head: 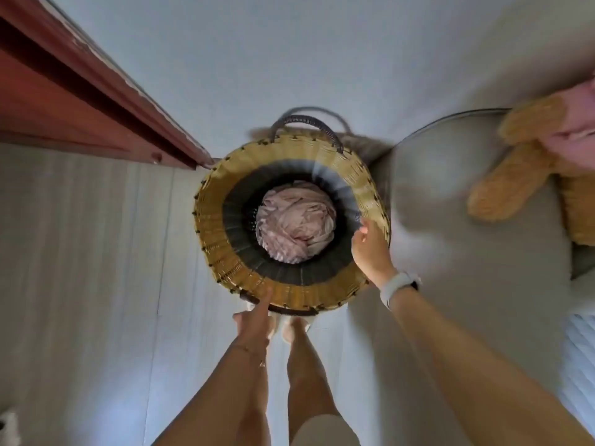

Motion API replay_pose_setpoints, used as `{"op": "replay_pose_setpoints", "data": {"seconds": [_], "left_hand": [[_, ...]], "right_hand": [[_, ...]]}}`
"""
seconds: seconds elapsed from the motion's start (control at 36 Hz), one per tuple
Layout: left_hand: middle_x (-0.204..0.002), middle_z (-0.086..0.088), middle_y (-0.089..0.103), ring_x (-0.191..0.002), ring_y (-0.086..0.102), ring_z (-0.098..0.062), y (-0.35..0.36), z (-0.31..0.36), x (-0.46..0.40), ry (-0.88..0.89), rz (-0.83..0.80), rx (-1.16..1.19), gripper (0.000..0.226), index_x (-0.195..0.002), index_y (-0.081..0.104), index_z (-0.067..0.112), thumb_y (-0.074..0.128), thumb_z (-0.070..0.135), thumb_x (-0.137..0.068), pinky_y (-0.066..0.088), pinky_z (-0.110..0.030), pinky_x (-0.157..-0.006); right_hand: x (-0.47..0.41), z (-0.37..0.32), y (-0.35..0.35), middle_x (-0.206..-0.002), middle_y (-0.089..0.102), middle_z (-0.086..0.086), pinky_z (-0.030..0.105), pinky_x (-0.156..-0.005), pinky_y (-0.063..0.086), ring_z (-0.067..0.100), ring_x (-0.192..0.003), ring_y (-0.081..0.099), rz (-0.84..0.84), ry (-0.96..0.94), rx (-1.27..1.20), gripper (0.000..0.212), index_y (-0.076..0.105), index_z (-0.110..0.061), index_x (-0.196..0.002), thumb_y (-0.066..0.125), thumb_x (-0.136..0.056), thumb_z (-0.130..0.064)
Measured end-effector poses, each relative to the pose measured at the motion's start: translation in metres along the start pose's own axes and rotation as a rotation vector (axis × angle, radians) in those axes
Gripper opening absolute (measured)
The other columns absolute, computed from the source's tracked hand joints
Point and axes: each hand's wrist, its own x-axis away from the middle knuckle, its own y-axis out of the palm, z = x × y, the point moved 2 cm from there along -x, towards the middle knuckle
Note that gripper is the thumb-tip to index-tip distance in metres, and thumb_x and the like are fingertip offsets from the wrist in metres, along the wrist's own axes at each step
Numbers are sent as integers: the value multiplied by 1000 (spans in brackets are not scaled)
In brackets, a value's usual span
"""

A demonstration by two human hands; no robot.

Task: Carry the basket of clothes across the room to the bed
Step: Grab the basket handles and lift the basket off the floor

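Note:
A round woven basket (219, 220), yellow with a dark band inside, stands on the floor right below me, against the wall. Crumpled pale pink clothes (296, 220) lie at its bottom. One dark handle (306, 122) rises at the far rim; another lies at the near rim. My right hand (370, 252), with a white watch on the wrist, clasps the basket's right rim, thumb inside. My left hand (256, 317) is at the near rim. Its index finger is stretched onto the weave and the other fingers are curled by the near handle; whether they grip it is unclear.
A red-brown wooden door frame (80, 91) runs along the left. A grey rounded seat (467, 220) touches the basket's right side, with an orange plush toy (515, 175) on it. Pale plank floor (96, 252) lies to the left. My legs stand just behind the basket.

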Motion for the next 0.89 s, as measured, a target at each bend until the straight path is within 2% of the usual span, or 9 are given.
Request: {"op": "replay_pose_setpoints", "data": {"seconds": [0.11, 0.25, 0.39, 0.5, 0.58, 0.67, 0.75, 0.81, 0.89], "left_hand": [[-146, -12, 42, -130, 45, -38, 20, -4, -32, 10, 62, 166, 77, -138, 28, 14, 67, 42, -78, 37, -53, -106], [-88, -5, 62, -92, 60, -30, 23, -9, -48, 173, 210, 100, 11, -87, 55, 17, 48, 25, -91, 51, -46, -94], [-67, -8, 62, -62, 59, -20, 22, -9, -48, 192, 215, 135, 31, -64, 55, 13, 44, 16, -93, 53, -35, -74], [-61, -6, 55, -59, 54, -20, 19, -4, -40, 197, 243, 189, 35, -63, 52, 12, 42, 19, -95, 54, -37, -72], [-60, -6, 52, -57, 51, -19, 12, -2, -34, 197, 270, 227, 34, -65, 52, 12, 40, 20, -96, 48, -32, -60], [-68, -5, 55, -71, 57, -27, -1, 2, -25, 188, 317, 225, 32, -83, 61, 4, 39, 23, -96, 50, -37, -70], [-97, -15, 64, -101, 61, -37, -18, 9, -13, 241, 381, 167, 38, -111, 60, -4, 38, 23, -96, 48, -40, -84], [-105, -24, 65, -100, 61, -40, -34, 16, -3, 329, 405, 130, 38, -106, 61, -4, 38, 24, -94, 49, -41, -83], [-78, -19, 55, -73, 51, -29, -63, 26, 19, 490, 434, 56, 31, -77, 54, 5, 39, 27, -91, 40, -36, -66]], "right_hand": [[-57, -37, 0, -138, 41, 24, 38, -108, 31, 36, -129, 38, 110, -204, 98, 48, 36, 2, -132, 36, -88, -16], [-104, -86, 3, -142, 35, 23, 33, -109, 22, 34, -134, 30, 189, -411, 260, 53, 27, 0, -139, 42, -90, -12], [-121, -125, 11, -141, 39, 20, 42, -108, 31, 35, -131, 36, 169, -516, 374, 50, 30, -1, -136, 39, -92, -23], [-117, -134, 12, -114, 54, 23, 43, -88, 41, 39, -110, 51, 90, -506, 329, 38, 44, 5, -116, 37, -93, -25], [-99, -128, 12, -96, 58, 24, 40, -75, 34, 37, -94, 52, 34, -582, 392, 24, 52, -1, -95, 40, -94, -21], [-73, -111, 14, -92, 53, 22, 37, -74, 32, 35, -92, 50, 4, -606, 381, 27, 51, 3, -97, 40, -95, -21], [-48, -92, 6, -84, 44, 12, 30, -70, 28, 23, -79, 40, 14, -557, 221, 16, 43, -6, -89, 41, -95, -21], [-29, -81, -3, -73, 44, 7, 27, -65, 26, 21, -67, 38, 27, -525, 154, 15, 36, -11, -85, 41, -95, -20], [5, -66, -14, -63, 39, 4, 31, -61, 28, 21, -57, 36, 29, -470, 75, 19, 40, -7, -81, 40, -95, -21]]}}
